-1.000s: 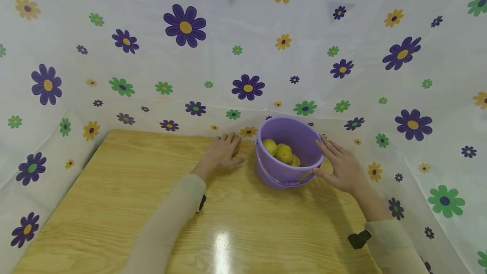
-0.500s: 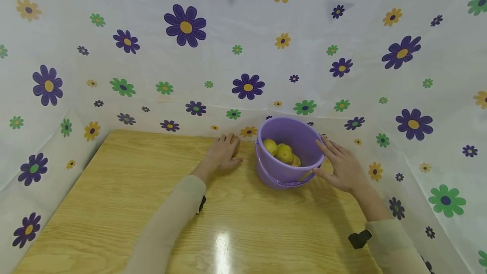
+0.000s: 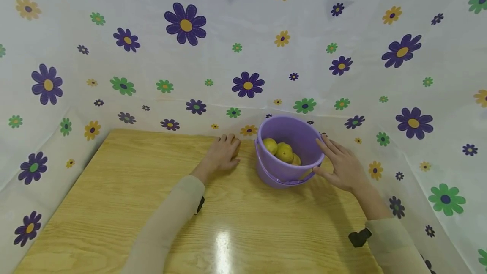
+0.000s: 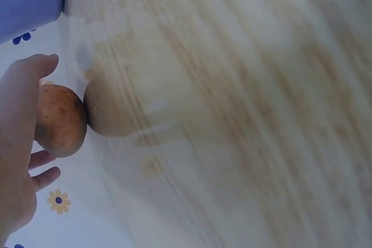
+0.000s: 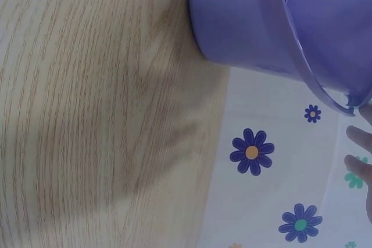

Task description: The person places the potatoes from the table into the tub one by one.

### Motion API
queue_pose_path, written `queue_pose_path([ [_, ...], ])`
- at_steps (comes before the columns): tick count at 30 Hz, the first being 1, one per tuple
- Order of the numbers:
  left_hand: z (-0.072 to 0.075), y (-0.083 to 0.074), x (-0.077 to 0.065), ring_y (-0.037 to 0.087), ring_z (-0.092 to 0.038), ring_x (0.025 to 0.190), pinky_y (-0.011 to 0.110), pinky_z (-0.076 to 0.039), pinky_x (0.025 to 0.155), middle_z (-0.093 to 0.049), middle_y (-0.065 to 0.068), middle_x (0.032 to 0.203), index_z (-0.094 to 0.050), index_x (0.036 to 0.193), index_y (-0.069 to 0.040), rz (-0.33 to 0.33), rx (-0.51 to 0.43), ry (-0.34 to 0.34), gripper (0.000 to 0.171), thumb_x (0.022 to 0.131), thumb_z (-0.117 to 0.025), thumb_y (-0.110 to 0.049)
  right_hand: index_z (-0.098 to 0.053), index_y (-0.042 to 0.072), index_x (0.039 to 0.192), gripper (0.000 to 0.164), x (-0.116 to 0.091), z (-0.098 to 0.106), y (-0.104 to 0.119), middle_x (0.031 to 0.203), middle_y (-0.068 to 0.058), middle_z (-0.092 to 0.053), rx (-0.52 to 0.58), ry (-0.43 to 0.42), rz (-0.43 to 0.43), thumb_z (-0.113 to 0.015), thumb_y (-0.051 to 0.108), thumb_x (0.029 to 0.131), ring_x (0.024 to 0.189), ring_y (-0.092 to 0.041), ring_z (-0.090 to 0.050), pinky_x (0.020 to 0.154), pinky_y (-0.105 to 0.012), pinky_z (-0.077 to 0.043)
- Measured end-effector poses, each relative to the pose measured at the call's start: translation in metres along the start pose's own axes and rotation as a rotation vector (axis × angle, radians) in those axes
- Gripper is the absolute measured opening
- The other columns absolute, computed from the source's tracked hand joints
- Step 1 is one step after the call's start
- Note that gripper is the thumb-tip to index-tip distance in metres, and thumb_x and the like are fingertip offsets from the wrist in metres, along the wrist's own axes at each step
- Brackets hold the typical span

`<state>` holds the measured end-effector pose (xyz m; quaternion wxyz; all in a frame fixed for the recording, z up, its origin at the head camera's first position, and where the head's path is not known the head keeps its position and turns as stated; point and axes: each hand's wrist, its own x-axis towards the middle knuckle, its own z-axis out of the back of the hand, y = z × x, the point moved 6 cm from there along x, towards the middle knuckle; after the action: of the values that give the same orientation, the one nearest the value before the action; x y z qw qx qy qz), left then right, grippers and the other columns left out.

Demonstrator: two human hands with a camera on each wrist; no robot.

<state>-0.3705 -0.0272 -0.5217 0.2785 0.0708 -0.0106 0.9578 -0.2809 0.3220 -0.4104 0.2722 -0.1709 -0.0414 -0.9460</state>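
Note:
My left hand [image 3: 222,154] reaches over a brown, speckled, rounded thing like a potato [image 4: 61,121] near the table's back edge. In the left wrist view the fingers cup round its far side, with the thumb just beside it; the hand hides most of it from the head view. A purple bucket [image 3: 272,171] stands to the right, its handle lowered at the front. Several yellow rounded items [image 3: 284,152] lie inside. My right hand [image 3: 341,166] rests against the bucket's right rim, fingers extended and spread.
The wooden table [image 3: 125,198] runs back to a white sheet [image 3: 213,62] printed with flowers, which also closes off the left and right sides. The bucket is close to the back sheet.
The left thumb has drawn in slightly towards the rounded thing, and more of that thing is now hidden in the head view. The right hand and bucket have stayed still.

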Motion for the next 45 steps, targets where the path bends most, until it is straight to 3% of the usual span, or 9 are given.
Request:
queue_pose_path([
  [15,-0.002,0.001,-0.003,0.033,-0.059,0.109,0.047,-0.056,0.099,-0.057,0.015,0.131,-0.052,0.135,-0.013,-0.048,0.033,-0.071,0.043,0.098,-0.066,-0.031,-0.039,0.013,0.163,0.087,0.000,0.001,0.001,0.167,-0.021,-0.042,0.002,0.004,-0.003,-0.059,0.065,0.097,0.143,-0.049,-0.050,0.109,-0.071,-0.046],
  [27,0.002,0.001,-0.007,0.033,-0.061,0.107,0.048,-0.057,0.100,-0.059,0.013,0.127,-0.056,0.131,-0.014,-0.060,0.031,-0.083,0.042,0.094,-0.069,-0.030,-0.038,0.014,0.164,0.087,0.001,0.000,-0.001,0.168,-0.020,-0.040,-0.003,0.010,-0.007,-0.059,0.066,0.097,0.144,-0.050,-0.050,0.107,-0.071,-0.046],
  [38,0.005,0.001,-0.011,0.033,-0.061,0.107,0.048,-0.057,0.098,-0.059,0.014,0.129,-0.058,0.132,-0.016,-0.077,0.008,-0.137,0.050,0.088,-0.074,-0.034,-0.043,0.011,0.161,0.086,0.002,0.001,0.000,0.166,-0.021,-0.043,0.013,-0.029,0.008,-0.059,0.066,0.097,0.144,-0.050,-0.050,0.109,-0.071,-0.046],
  [45,0.016,0.002,-0.013,0.033,-0.061,0.109,0.048,-0.058,0.098,-0.059,0.015,0.132,-0.057,0.133,-0.016,-0.055,-0.039,-0.158,0.051,0.089,-0.074,-0.035,-0.043,0.011,0.161,0.087,0.001,0.000,0.000,0.166,-0.021,-0.043,0.010,-0.037,0.010,-0.058,0.068,0.097,0.142,-0.050,-0.051,0.108,-0.071,-0.047],
])
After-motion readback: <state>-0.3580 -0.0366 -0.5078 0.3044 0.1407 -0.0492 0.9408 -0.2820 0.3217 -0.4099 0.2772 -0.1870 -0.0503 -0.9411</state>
